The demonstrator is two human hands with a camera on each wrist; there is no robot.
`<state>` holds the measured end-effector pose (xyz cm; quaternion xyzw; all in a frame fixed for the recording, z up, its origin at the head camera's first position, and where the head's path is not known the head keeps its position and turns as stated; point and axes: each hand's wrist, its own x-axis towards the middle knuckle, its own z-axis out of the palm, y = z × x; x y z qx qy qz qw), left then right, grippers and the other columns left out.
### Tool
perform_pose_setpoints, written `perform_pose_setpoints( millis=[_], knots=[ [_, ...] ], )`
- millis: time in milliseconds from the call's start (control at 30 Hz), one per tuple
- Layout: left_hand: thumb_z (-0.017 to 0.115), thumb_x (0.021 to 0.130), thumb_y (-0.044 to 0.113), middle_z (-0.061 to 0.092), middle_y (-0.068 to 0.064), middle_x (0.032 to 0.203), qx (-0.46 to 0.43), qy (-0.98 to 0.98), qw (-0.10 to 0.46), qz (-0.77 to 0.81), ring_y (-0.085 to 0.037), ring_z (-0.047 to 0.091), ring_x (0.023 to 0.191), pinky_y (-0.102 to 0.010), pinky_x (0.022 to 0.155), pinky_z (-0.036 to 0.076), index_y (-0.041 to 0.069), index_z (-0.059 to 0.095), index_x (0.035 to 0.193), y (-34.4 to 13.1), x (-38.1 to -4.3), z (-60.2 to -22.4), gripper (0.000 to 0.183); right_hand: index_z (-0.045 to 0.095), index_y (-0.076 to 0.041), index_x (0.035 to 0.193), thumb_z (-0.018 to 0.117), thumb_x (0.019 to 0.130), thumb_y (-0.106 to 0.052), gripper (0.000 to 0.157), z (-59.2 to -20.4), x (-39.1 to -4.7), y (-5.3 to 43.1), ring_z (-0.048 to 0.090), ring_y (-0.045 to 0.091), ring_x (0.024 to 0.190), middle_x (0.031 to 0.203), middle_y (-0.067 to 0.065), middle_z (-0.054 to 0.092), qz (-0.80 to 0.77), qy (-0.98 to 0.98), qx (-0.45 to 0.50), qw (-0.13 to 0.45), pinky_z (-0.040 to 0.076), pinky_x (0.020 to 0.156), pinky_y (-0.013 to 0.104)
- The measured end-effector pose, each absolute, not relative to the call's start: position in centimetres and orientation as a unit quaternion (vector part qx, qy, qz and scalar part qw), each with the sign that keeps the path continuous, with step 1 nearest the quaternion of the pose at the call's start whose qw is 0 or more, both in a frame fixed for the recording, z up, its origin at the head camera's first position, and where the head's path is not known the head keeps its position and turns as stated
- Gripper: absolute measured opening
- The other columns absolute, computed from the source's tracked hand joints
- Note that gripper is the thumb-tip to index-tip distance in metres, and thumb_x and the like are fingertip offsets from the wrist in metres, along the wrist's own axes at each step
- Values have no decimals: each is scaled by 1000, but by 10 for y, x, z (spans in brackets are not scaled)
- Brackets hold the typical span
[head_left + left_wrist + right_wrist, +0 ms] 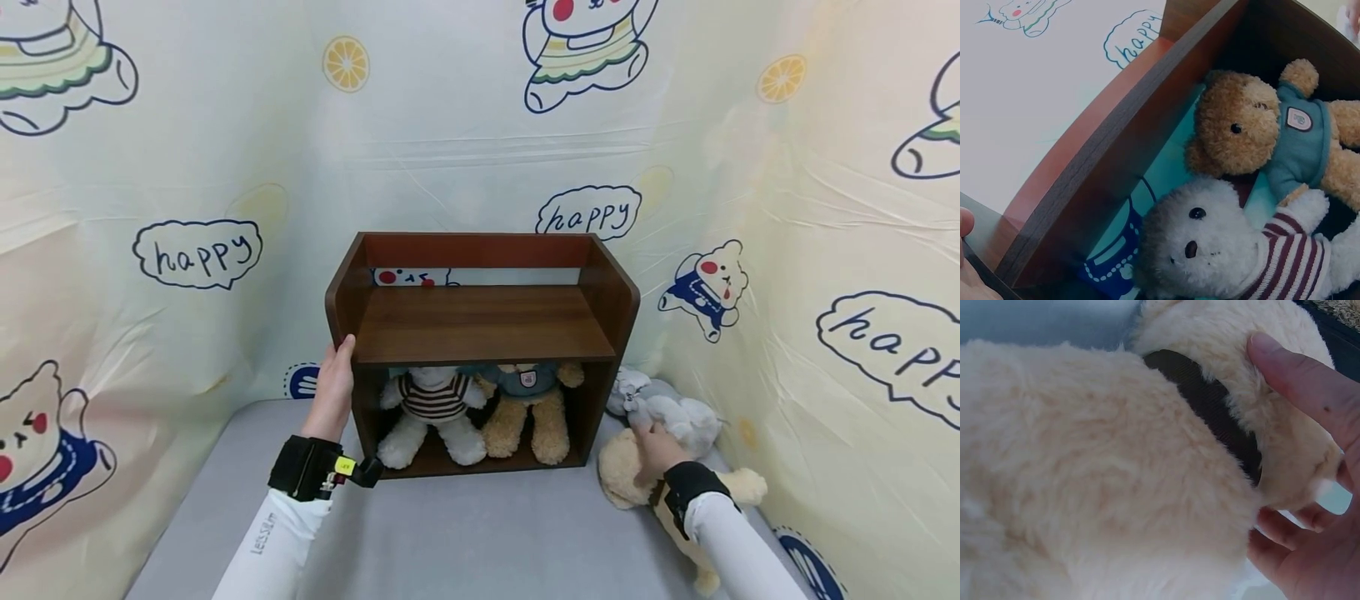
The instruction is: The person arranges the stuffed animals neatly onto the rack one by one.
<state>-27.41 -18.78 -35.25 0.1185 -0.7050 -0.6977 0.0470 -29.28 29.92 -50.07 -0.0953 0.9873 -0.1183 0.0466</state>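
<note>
My left hand (333, 392) rests against the outer left side of a brown wooden shelf (480, 325), its fingers near the front edge. Inside the lower compartment sit two teddy bears: a white bear in a striped sweater (1191, 237) and a tan bear in a teal top (1235, 125). To the right of the shelf, my right hand (660, 450) grips a beige stuffed animal (1097, 456) around its head, just beyond the dark band (1210, 406) at its neck. The animal lies on its side on the grey surface, and its face is hidden.
A grey and white plush toy (675, 408) lies against the shelf's right side, behind the beige one. The shelf's upper board (483, 325) has a raised back rail. Pale printed sheets (450, 142) hang close around the grey surface (480, 533).
</note>
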Motion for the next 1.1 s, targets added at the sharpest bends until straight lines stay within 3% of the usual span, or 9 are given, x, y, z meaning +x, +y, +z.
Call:
perform_pose_setpoints(
  millis=[333,500,667,900,1100],
  knots=[
    [25,94,54,-9,-3,153,115,-706,48,-697,-24,-7,138,-50,109,-1,18,-8,146,-188,-276,-354,71,38,11,122,90,46,-20,98,-506,-293,293,48,48,103,116,33,45,-99,989,-96,53,42,85,52],
    [25,93,55,-10,-2,152,118,-709,47,-694,-24,-7,138,-49,109,-1,18,-9,146,-187,-275,-354,73,37,6,115,89,44,-19,91,-501,-288,287,57,39,87,99,23,58,-104,989,-83,72,48,72,47],
    [25,93,55,-10,-2,152,119,-709,47,-694,-24,-7,138,-49,109,-1,18,-10,146,-189,-275,-354,73,36,4,111,88,43,-22,89,-503,-284,283,58,36,80,92,18,59,-81,992,-79,58,48,63,45],
    [24,94,53,-9,-4,153,115,-708,48,-696,-24,-7,138,-51,108,-2,18,-9,146,-189,-275,-354,71,37,7,106,87,39,-17,87,-505,-278,276,52,44,79,93,25,51,-71,991,-110,17,46,66,49],
    [24,94,54,-9,-3,153,115,-705,47,-698,-24,-7,138,-51,108,-2,18,-9,146,-187,-273,-352,71,37,11,119,86,41,-20,97,-507,-277,272,49,47,88,105,30,48,-33,992,-120,18,45,75,50]
  ],
)
